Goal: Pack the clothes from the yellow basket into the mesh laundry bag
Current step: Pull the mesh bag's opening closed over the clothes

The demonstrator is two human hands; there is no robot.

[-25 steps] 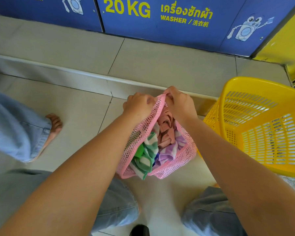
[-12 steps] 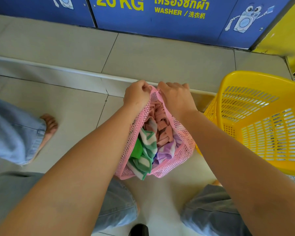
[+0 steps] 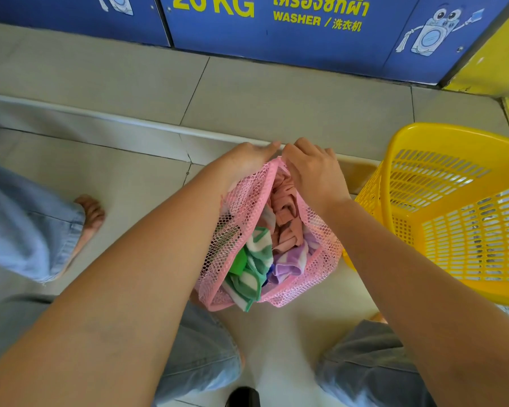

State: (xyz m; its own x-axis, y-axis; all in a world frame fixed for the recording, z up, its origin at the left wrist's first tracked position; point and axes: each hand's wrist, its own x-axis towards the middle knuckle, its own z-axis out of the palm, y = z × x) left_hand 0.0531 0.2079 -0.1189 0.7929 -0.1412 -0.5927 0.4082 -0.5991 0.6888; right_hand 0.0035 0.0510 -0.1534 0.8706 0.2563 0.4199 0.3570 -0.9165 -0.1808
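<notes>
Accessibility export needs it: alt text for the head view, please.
The left hand and right hand grip the top edge of a pink mesh laundry bag stuffed with pink, green-striped and purple clothes. A yellow basket sits to its right, no clothes visible inside, before a blue washer panel.

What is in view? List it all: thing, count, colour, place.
mesh laundry bag: one, pink, centre, top held between both hands
clothes: several, salmon, green-white striped, lilac-white striped, inside the bag
yellow basket: one, right of the bag, no clothes seen in it
washer panels: several, blue with yellow lettering, top
floor: pale tiles, with a raised step across
bare foot: one, below a light-blue trouser leg, far left
left hand: grips the bag's top edge
right hand: grips the bag's top edge
knees: two, blue jeans, bottom
</notes>
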